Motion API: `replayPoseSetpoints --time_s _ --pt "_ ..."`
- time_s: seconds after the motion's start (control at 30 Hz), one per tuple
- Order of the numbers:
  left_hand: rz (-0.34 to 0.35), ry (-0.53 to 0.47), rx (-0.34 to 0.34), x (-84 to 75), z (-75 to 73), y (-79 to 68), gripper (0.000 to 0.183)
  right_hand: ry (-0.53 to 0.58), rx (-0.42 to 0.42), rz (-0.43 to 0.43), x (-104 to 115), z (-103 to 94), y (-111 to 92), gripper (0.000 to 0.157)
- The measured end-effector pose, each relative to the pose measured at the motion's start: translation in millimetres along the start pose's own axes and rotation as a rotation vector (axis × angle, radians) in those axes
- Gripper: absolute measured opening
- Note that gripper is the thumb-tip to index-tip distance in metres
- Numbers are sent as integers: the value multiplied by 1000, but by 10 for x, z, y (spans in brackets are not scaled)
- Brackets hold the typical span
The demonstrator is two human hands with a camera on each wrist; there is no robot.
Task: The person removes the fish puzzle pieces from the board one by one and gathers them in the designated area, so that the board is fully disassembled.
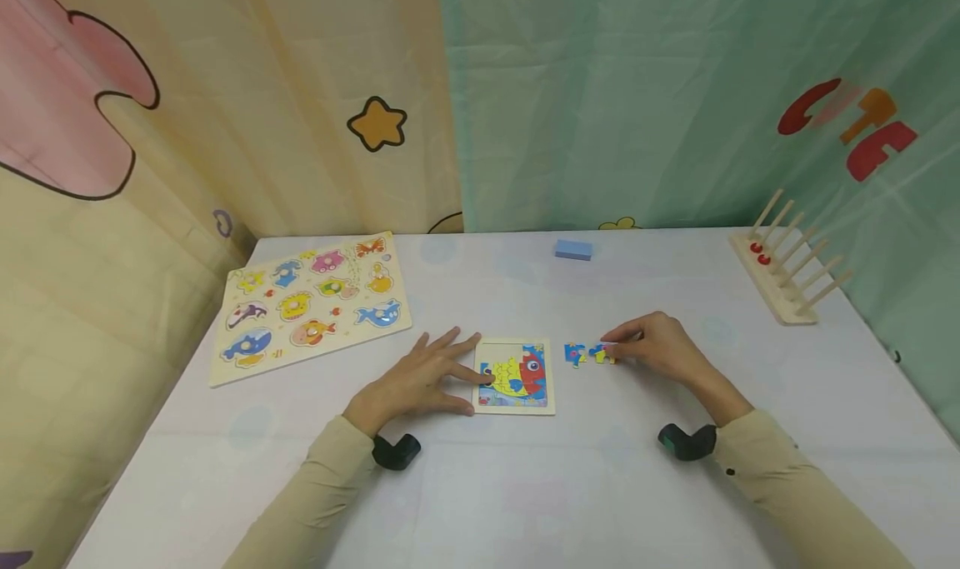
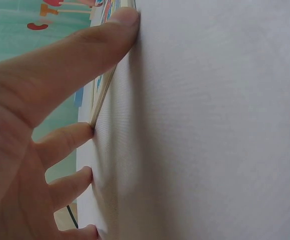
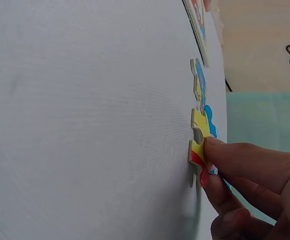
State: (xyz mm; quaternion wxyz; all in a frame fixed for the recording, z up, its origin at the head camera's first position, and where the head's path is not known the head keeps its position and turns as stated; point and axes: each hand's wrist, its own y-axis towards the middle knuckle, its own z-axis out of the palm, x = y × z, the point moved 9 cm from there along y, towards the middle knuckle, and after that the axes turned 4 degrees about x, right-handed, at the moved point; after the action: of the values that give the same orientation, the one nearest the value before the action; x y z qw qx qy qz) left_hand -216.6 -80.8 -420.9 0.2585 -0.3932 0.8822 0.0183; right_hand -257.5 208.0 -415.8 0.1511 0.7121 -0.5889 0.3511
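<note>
A small square jigsaw puzzle (image 1: 514, 376) in a pale wooden frame shows a fish with a red head and yellow scales. Against its left edge rests my left hand (image 1: 423, 381), fingers spread; the thumb (image 2: 119, 22) touches the frame's side. To the right of the frame, my right hand (image 1: 660, 351) pinches a yellow, red and blue puzzle piece (image 3: 199, 159) between thumb and fingers. Beside that piece lies another yellow and blue piece (image 3: 200, 121), close up to it. A blue and yellow piece (image 1: 574, 353) lies nearer the frame.
A large wooden sea-animal peg board (image 1: 315, 306) lies at the back left. Near the table's far edge is a blue block (image 1: 573, 250). At the back right stands a wooden rack (image 1: 783, 282) with upright pegs and red beads. Curtains hang behind the table.
</note>
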Motion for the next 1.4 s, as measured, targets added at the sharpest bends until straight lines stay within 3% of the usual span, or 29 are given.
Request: replayPoseSetpoints --time_s 0.4,0.83,1.03,1.4 --pt "13 14 -3 -7 -3 4 51 -66 -50 36 54 -10 30 14" --pt "5 7 -7 -6 1 0 50 -86 -28 38 48 16 42 15" --pt "1 6 -7 -7 -3 -2 50 -91 -57 43 81 -26 32 18" --pt "-3 -5 -6 -11 -9 -6 50 -57 -21 -12 418 188 201 19"
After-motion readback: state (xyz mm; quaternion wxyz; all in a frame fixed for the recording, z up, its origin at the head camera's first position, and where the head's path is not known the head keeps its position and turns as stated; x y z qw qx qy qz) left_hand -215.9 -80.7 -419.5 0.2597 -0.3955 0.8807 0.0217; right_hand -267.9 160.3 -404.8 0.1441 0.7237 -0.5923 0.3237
